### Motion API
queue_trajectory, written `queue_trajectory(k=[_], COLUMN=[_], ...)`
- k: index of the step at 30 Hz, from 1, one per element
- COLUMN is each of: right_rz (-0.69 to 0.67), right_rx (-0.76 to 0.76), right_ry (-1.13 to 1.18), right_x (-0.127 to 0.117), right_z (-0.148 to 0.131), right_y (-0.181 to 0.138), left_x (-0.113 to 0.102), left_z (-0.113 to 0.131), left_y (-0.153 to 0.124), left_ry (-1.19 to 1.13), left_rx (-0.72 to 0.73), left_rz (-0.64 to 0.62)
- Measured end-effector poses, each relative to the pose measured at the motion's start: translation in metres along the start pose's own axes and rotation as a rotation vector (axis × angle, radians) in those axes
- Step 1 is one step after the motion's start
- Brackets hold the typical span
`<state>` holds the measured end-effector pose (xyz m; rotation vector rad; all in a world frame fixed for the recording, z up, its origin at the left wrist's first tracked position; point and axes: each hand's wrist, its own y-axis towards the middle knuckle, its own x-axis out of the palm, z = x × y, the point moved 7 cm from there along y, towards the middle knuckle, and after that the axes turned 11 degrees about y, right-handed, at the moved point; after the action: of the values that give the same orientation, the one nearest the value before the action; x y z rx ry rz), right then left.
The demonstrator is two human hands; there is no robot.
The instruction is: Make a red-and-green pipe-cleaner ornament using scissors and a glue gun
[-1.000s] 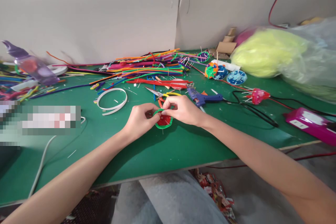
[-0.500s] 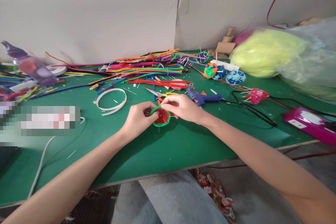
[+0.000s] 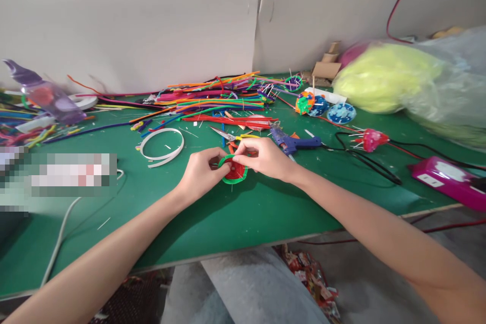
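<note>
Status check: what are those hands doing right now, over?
Left hand and right hand both pinching red-and-green coiled disc. Disc over green table. Scissors, glue gun just behind.

Fuzzy pipe-cleaner disc [image 3: 235,170]; matt green tabletop [image 3: 212,217].

The green-topped table [image 3: 228,223] carries a heap of coloured pipe cleaners [image 3: 216,100] along its far side, with a white hoop [image 3: 162,146], scissors [image 3: 230,135] and a blue glue gun [image 3: 294,142] nearer the middle. To the right lie a black cable [image 3: 366,162], a magenta power strip [image 3: 446,179] and a bulging plastic bag [image 3: 391,78]. A red disc rimmed in green [image 3: 235,172] seems to rest on the top, though partly covered.
</note>
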<state>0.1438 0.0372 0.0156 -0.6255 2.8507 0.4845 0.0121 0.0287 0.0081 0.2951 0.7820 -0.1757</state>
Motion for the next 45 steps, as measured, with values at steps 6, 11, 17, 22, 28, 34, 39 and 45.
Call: queue_trajectory(k=[6,11,17,22,28,34,39,45], right_rz=[0.013,0.011,-0.016,-0.007,-0.011,0.009,0.025,0.032], right_rx=[-0.024,-0.040,0.012,0.069,0.084,0.030,-0.072,-0.089], right_ry=[-0.054,-0.072,-0.013,0.013,0.021,-0.001,-0.075,-0.121], right_x=[0.000,-0.001,-0.002,-0.002,-0.002,-0.001,0.000,0.001], right_z=[-0.001,-0.001,0.003,0.006,0.005,0.008,0.005,0.004], right_y=[-0.001,0.000,0.002,0.001,-0.001,0.001,0.000,-0.001], left_x=[-0.001,0.000,-0.004,-0.002,-0.002,-0.002,0.000,0.003], left_z=[0.005,0.002,-0.003,-0.005,-0.004,-0.003,-0.002,-0.004], left_y=[-0.002,-0.001,0.001,0.001,0.002,0.002,0.001,0.001], left_ry=[0.010,0.004,0.001,-0.028,0.001,0.000,0.007,0.013], left_rx=[0.021,0.006,-0.011,-0.011,-0.009,0.001,0.008,0.011], left_rz=[0.011,-0.002,0.041,0.019,0.013,0.021,0.013,0.000])
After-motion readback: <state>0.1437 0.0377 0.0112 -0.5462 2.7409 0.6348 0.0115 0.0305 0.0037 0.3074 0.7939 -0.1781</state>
